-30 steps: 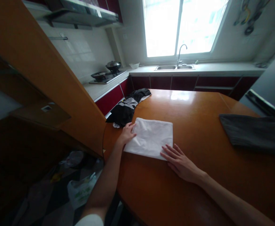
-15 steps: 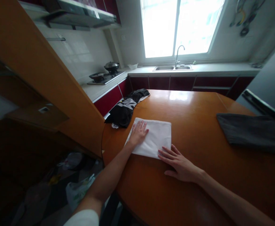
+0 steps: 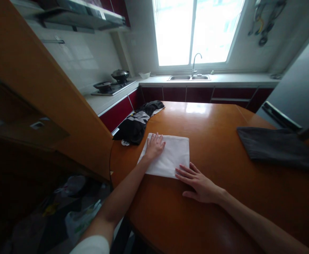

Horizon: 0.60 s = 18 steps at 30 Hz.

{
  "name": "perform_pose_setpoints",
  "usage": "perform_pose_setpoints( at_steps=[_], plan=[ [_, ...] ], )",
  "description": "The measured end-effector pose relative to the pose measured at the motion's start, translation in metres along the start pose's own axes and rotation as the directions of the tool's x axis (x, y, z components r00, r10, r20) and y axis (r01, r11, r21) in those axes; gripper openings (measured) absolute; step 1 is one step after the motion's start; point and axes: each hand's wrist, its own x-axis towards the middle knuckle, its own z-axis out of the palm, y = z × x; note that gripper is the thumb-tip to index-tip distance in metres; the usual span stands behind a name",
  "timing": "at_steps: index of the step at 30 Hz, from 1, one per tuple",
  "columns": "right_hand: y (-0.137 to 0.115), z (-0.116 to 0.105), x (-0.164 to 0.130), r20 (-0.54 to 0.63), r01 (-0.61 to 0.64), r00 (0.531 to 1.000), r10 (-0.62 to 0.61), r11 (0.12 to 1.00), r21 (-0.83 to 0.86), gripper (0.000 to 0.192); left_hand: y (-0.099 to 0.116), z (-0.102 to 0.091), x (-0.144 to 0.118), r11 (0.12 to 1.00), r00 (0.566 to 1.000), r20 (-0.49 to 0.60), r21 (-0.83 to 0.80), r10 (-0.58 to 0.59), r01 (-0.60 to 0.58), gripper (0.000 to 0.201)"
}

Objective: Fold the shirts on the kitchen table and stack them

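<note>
Flat, both hands, left hand (image 3: pixel 154 146) and right hand (image 3: pixel 198 180), touch the white cloth (image 3: pixel 172 157).

Two bare arms of one person enter from the bottom edge of the view, seen from above by a camera worn on the head. The left arm (image 3: pixel 122 201) is uncovered from the wrist up to just above the elbow, where the hem of a short white sleeve (image 3: pixel 90 246) shows at the lower edge. The right arm (image 3: pixel 255 225) is bare along its whole visible length, with no sleeve in view. The left hand (image 3: pixel 154 146) and the right hand (image 3: pixel 199 181) carry no gloves, and no rings, watch or bracelets can be made out on fingers (image 3: pixel 182 171) or wrists. The nails look short and unpainted.
</note>
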Motion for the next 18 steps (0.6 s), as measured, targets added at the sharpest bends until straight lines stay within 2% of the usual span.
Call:
perform_pose_setpoints(
  at_steps=[4,7,10,13,16,18],
  plan=[
    [0.003,0.000,0.001,-0.048,-0.012,0.999,0.013,1.000,0.023,0.059,0.001,0.008,-0.001,1.000,1.000,-0.018,-0.001,0.005,-0.005,0.056],
    [0.007,0.002,0.019,-0.212,-0.097,0.973,0.094,0.995,-0.004,0.048,-0.001,0.012,-0.002,1.000,0.999,-0.041,0.004,0.013,-0.013,0.056],
    [0.010,0.002,0.059,-0.358,-0.252,0.909,0.216,0.966,-0.057,0.052,-0.002,0.015,0.000,1.000,0.999,-0.053,0.000,0.008,-0.008,0.055],
    [0.015,0.002,0.113,-0.401,-0.391,0.860,0.316,0.913,-0.117,0.059,-0.003,0.017,0.000,1.000,0.998,-0.067,-0.005,0.011,-0.012,0.054],
    [0.025,0.003,0.160,-0.365,-0.424,0.866,0.341,0.889,-0.176,0.062,-0.002,0.014,-0.001,1.000,0.997,-0.076,-0.010,0.014,-0.014,0.052],
    [0.034,0.006,0.179,-0.330,-0.442,0.870,0.367,0.877,-0.190,0.062,-0.002,0.012,-0.002,1.000,0.997,-0.074,-0.010,0.011,-0.012,0.051]
  ],
)
